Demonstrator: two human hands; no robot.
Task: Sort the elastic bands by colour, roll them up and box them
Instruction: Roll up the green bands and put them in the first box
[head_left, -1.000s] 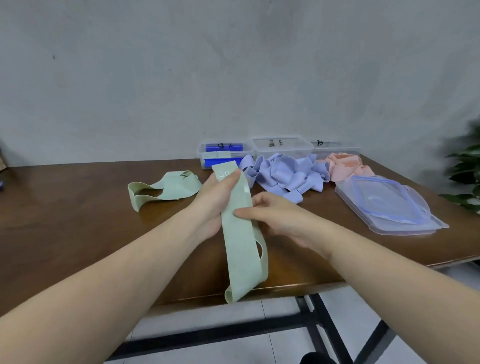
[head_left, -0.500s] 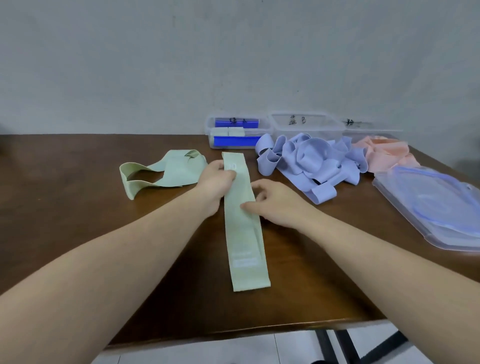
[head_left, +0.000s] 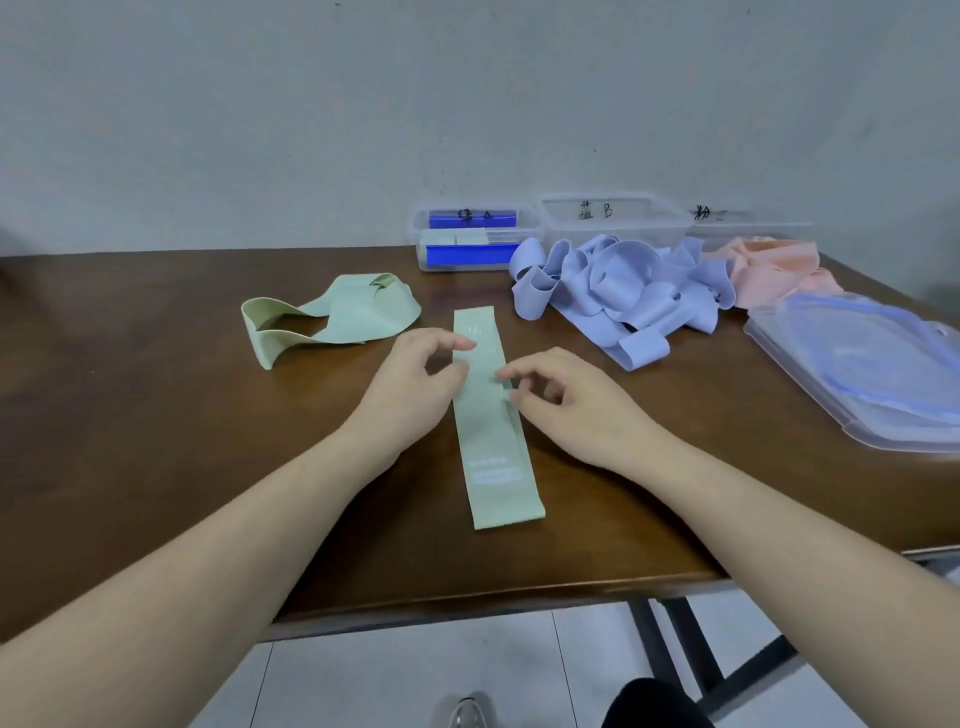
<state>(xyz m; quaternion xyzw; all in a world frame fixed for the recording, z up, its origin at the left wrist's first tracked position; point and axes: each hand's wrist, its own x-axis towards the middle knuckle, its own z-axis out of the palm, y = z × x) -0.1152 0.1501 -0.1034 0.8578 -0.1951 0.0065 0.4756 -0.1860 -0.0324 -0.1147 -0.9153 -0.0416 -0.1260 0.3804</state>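
Note:
A pale green elastic band lies flat and straight on the brown table, running away from me. My left hand sits at its left edge, with the loosely curled index finger and thumb touching the band. At the band's right edge my right hand has its curled fingertips just touching it. Neither hand plainly grips it. More green band lies crumpled to the left. A pile of lilac bands and a pile of pink bands lie at the back right.
Three clear labelled boxes stand by the wall: the left box holds blue and pale green pieces, the middle box and the right box stand behind the piles. Clear lids with blue seals lie stacked at the right. The table's front edge is near.
The green band, held hanging over the table's edge a second ago, now lies flat on the table. Both hands have lifted from pressing it to a light touch.

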